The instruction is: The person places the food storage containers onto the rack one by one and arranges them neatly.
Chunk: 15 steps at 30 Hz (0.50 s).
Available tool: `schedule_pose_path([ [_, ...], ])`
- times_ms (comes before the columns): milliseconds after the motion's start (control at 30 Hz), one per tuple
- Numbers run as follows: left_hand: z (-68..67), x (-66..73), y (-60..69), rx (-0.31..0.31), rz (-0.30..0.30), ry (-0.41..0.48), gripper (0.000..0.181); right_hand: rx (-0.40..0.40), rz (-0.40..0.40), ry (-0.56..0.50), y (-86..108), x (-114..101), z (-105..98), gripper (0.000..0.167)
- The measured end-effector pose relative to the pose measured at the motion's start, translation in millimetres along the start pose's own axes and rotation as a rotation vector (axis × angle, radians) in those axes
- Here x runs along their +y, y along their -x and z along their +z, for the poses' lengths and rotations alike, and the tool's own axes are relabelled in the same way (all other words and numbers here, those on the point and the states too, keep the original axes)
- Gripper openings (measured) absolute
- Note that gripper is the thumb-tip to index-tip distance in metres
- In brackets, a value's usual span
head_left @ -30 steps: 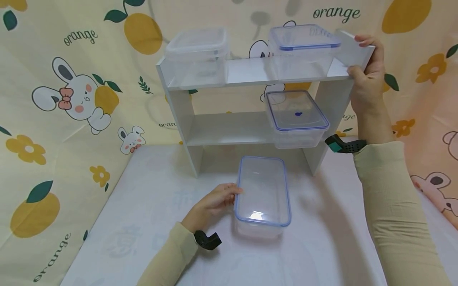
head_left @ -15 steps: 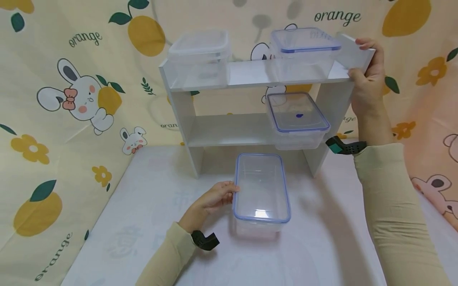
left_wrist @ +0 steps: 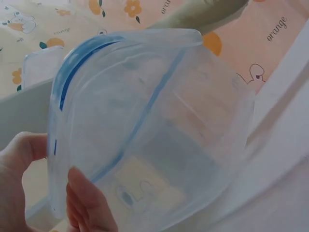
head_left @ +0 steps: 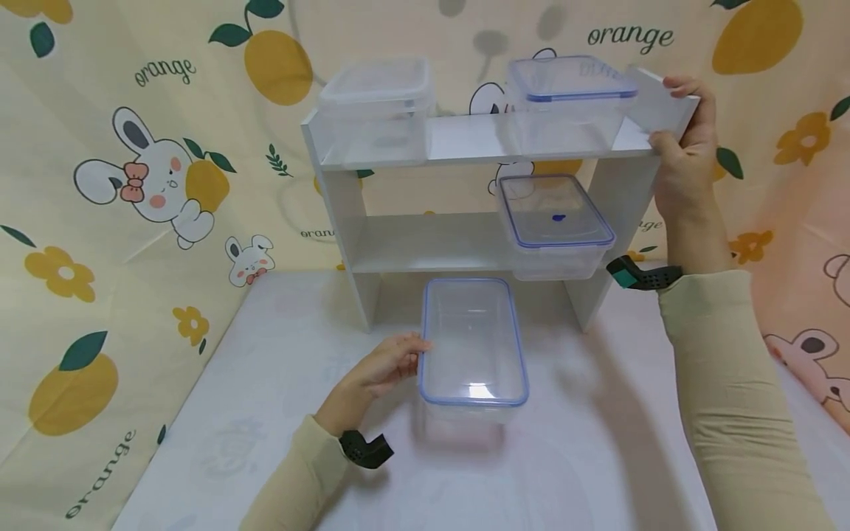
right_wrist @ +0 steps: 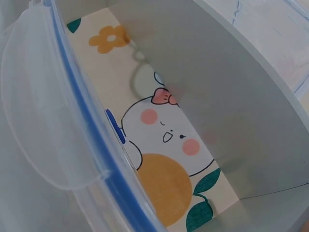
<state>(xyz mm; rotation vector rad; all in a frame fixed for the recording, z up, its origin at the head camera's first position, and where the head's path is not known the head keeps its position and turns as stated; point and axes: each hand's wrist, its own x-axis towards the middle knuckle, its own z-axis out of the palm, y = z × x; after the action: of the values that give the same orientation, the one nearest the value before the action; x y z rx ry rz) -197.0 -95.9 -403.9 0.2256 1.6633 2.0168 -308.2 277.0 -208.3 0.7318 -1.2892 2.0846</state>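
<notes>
My left hand (head_left: 385, 366) pinches the left edge of a clear plastic food container (head_left: 473, 343) with a blue-edged lid, in front of the shelf. In the left wrist view, thumb and fingers hold the side flap of this container (left_wrist: 159, 130). A shadow lies under it; whether its base touches the table I cannot tell. My right hand (head_left: 687, 158) grips the raised right end panel of the white shelf (head_left: 465, 140). A second blue-edged container (head_left: 556, 221) sits at the right of the middle shelf, its front jutting past the edge; the right wrist view shows its blue seal (right_wrist: 82, 96).
On the top board stand a blue-edged container (head_left: 571, 103) at right and a frosted-lid container (head_left: 375, 110) at left. The middle board (head_left: 425, 240) shows bare at its left. White cloth covers the table (head_left: 265, 420); a printed orange-pattern curtain (head_left: 265, 206) hangs behind.
The left hand has moved the container left and slightly away, toward the shelf's lower opening. My right hand keeps its grip on the end panel. The view has shifted slightly.
</notes>
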Motion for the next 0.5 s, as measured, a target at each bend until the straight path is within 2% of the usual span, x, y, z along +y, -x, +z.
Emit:
schedule_pose_path([
  [300,-1.1,11.7,7.9,0.024,0.004,-0.006,0.009,0.005,-0.018,-0.014,0.5,1,0,0.047],
  [500,-0.2,17.1,12.8,0.011,0.003,0.009,0.01,-0.008,-0.019,-0.021,0.0,1,0,0.048],
])
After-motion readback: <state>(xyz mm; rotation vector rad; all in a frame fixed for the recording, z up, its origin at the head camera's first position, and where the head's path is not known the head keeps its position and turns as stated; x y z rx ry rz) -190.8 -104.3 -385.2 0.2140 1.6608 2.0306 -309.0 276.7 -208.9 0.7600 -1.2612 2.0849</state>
